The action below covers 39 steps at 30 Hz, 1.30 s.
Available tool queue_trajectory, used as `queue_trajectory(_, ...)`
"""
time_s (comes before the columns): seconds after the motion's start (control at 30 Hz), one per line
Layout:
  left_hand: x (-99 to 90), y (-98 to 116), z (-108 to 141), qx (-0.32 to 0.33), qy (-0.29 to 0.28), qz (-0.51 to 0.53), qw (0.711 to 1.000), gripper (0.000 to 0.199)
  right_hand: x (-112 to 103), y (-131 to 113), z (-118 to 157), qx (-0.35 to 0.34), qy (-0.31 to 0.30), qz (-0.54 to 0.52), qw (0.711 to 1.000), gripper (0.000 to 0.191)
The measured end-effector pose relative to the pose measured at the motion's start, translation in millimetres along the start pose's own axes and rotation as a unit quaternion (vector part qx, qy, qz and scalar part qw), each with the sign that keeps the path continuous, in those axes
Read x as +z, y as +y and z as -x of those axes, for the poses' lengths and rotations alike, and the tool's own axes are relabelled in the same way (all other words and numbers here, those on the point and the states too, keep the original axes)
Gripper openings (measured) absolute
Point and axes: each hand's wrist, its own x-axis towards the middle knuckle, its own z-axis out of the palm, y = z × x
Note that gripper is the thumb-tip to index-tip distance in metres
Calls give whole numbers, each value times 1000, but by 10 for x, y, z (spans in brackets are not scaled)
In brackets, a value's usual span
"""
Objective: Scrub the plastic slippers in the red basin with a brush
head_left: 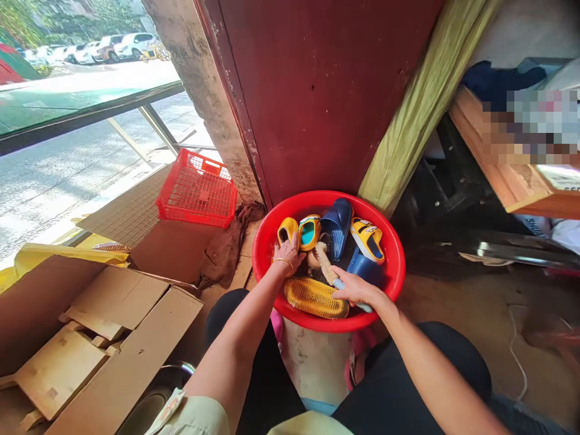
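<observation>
A red basin (396, 266) holds several shoes and slippers. My left hand (289, 254), with a bracelet at the wrist, has its fingers on a small yellow shoe (286, 228) at the basin's left side. Beside it lies a yellow shoe with a teal inside (309, 232). My right hand (356, 286) is closed round the handle of a brush (325, 263), whose pale bristles point up and left. Below the brush, a yellow slipper (316, 297) lies sole up. Blue slippers (336, 226) and a yellow-and-blue sandal (368, 237) are at the back and right.
A red plastic crate (198, 190) and a brown cloth (226, 248) are left of the basin. Cardboard boxes (131, 338) with wooden pieces fill the lower left. Behind the basin stands a dark red door (317, 96), with a yellow-green curtain (421, 115) beside it. A wooden table (502, 157) is at right.
</observation>
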Motion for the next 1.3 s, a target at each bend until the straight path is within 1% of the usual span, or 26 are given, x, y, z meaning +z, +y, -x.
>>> queue_trajectory(0.07, 22, 44, 27, 17, -11, -15, 1000, 86, -38, -12, 25, -9, -2, -23, 1000, 94)
queue_trajectory(0.13, -7, 76, 79, 33, -8, -21, 999, 88, -58, -16, 34, -13, -11, -42, 999, 88)
queue_trajectory(0.23, -115, 125, 266, 62, 36, -34, 997, 82, -90, 0, 37, -15, -19, -59, 998, 81)
queue_trajectory(0.3, -176, 165, 467, 118, 62, -54, 990, 74, -135, 20, 56, -22, -20, -73, 997, 79)
queue_trajectory(0.33, -187, 186, 579, 164, 54, -64, 983, 72, -167, 30, 76, -27, -18, -81, 996, 77)
queue_trajectory(0.37, -178, 206, 690, 216, 24, -74, 973, 71, -203, 38, 102, -35, -15, -88, 995, 76)
queue_trajectory(0.4, -149, 223, 790, 265, -28, -82, 960, 73, -241, 43, 135, -43, -10, -92, 995, 74)
queue_trajectory(0.43, -100, 237, 872, 304, -93, -90, 944, 78, -278, 44, 171, -50, 0, -93, 994, 73)
queue_trajectory(0.47, -33, 248, 929, 324, -143, -103, 929, 84, -313, 42, 208, -55, 15, -91, 994, 73)
queue_trajectory(0.53, 137, 269, 961, 312, -185, -130, 923, 94, -367, 33, 271, -62, 51, -90, 993, 73)
queue_trajectory(0.6, 315, 304, 903, 300, -183, -154, 923, 103, -395, 26, 302, -65, 84, -86, 991, 73)
queue_trajectory(0.67, 462, 362, 809, 301, -169, -165, 924, 105, -399, 38, 298, -63, 100, -71, 990, 71)
queue_trajectory(0.73, 544, 435, 727, 303, -164, -160, 925, 103, -386, 76, 269, -58, 99, -53, 992, 67)
queue_trajectory(0.8, 541, 504, 673, 301, -165, -139, 929, 104, -368, 136, 229, -57, 87, -57, 993, 63)
queue_trajectory(0.87, 444, 546, 640, 296, -173, -107, 933, 105, -356, 206, 189, -57, 81, -81, 992, 63)
queue_trajectory(0.97, 166, 532, 613, 294, -199, -45, 934, 98, -362, 287, 136, -39, 105, -136, 984, 68)
queue_trajectory(1.07, -155, 443, 608, 274, -218, 16, 936, 91, -384, 299, 89, -33, 144, -178, 973, 71)
queue_trajectory(1.13, -333, 363, 614, 263, -229, 68, 935, 85, -392, 277, 52, -39, 172, -186, 967, 71)
queue_trajectory(1.2, -466, 280, 618, 255, -237, 128, 929, 78, -390, 253, 4, -45, 206, -192, 958, 71)
queue_trajectory(1.3, -602, 150, 613, 232, -249, 224, 914, 75, -385, 248, -76, -59, 265, -219, 937, 73)
